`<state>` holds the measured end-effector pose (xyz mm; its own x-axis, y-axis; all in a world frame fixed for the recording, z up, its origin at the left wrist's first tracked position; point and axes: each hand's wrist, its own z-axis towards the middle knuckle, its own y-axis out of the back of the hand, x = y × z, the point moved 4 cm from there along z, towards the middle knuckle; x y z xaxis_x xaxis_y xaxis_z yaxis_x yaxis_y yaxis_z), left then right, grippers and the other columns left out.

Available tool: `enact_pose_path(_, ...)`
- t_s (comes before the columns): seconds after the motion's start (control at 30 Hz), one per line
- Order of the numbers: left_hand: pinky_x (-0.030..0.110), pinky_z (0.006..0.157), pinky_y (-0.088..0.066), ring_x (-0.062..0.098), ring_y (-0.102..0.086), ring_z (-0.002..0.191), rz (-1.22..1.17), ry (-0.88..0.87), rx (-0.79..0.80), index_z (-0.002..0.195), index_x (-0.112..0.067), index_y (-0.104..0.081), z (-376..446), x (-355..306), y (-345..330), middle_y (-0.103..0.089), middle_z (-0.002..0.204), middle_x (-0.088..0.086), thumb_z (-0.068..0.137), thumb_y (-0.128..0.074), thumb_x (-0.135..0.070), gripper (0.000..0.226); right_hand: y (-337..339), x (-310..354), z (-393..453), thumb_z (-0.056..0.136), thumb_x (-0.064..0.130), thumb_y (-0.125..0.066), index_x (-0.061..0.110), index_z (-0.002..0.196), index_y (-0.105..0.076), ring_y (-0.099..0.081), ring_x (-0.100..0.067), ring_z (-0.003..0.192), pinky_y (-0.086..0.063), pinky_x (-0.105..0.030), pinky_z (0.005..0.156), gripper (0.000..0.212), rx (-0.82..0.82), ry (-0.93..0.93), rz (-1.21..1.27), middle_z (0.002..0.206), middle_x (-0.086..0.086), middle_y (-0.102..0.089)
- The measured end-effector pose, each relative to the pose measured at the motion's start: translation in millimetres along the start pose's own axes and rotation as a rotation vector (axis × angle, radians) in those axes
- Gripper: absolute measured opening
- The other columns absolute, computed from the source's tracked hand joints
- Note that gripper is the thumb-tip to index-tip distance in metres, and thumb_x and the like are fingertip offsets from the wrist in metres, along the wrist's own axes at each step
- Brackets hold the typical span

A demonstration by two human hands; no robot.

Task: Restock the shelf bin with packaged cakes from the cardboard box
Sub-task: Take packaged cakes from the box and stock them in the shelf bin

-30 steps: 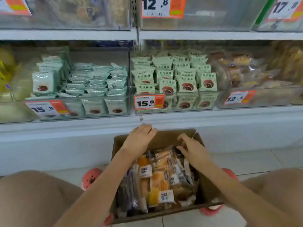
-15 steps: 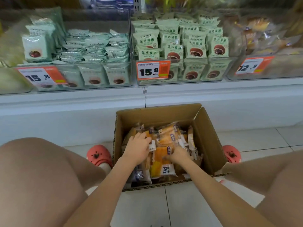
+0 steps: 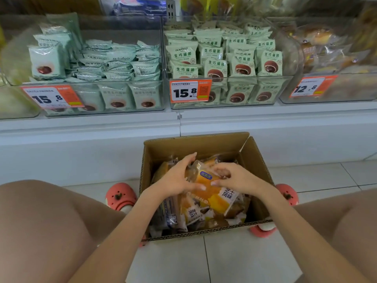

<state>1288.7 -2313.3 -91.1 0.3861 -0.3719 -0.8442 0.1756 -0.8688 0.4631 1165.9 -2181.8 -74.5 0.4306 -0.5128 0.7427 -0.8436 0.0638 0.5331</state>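
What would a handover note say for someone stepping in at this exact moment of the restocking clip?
Left hand: curled round the top orange cake packet, grip on its left side.
Right hand: pinching the same packet from the right.
The packet sits on the pile inside the cardboard box on the floor, below the shelf.
Done: the box is open and a packet is picked out.
Left: lift it out, place it in a shelf bin; which bin is unclear, perhaps the right-hand bin. The box looks nearly full, so repeat.

Orange cake pack [image 3: 212,193] now lifted between both hands
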Motion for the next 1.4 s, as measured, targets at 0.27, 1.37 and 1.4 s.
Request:
enact_pose_path(0.27, 0.028, 0.057, -0.037, 0.013, -0.044, 0.048, -0.307, 0.001, -0.363, 0.061, -0.013, -0.046, -2.7, -10.2, 9.0, -0.046, 0.052, -0.001, 0.099, -0.035, -0.043, 0.05, 32.2, 5.9, -17.1, 0.09, 0.041, -0.056, 0.028, 0.115, -0.058, -0.07, -0.012, 0.087, -0.056, -0.026, 0.067, 0.028, -0.414, -0.031, 0.521, 0.105, 0.003, -0.069)
enact_pose_path(1.37, 0.024, 0.047, -0.026, 0.01, -0.042, 0.044, 0.174, -0.731, -0.993, 0.062, -0.013, -0.054, -17.5, -259.8, 173.5, -0.039, 0.047, -0.011, 0.098, -0.029, -0.037, 0.05, 215.8, 246.1, -53.8, 0.074, 0.031, -0.077, 0.023, 0.097, -0.067, -0.058, 0.0, 0.089, -0.043, -0.019, 0.078, 0.026, -0.582, 0.532, -0.295, 0.095, 0.009, -0.068)
enact_pose_path(1.4, 0.028, 0.05, -0.031, 0.01, -0.046, 0.047, 0.152, -0.752, -1.011, 0.065, -0.02, -0.056, -14.2, -276.1, 185.8, -0.046, 0.051, -0.011, 0.099, -0.028, -0.036, 0.046, 234.7, 259.7, -58.9, 0.074, 0.027, -0.077, 0.022, 0.093, -0.067, -0.057, 0.001, 0.087, -0.042, -0.016, 0.076, 0.021, -0.619, 0.567, -0.271, 0.092, 0.009, -0.068)
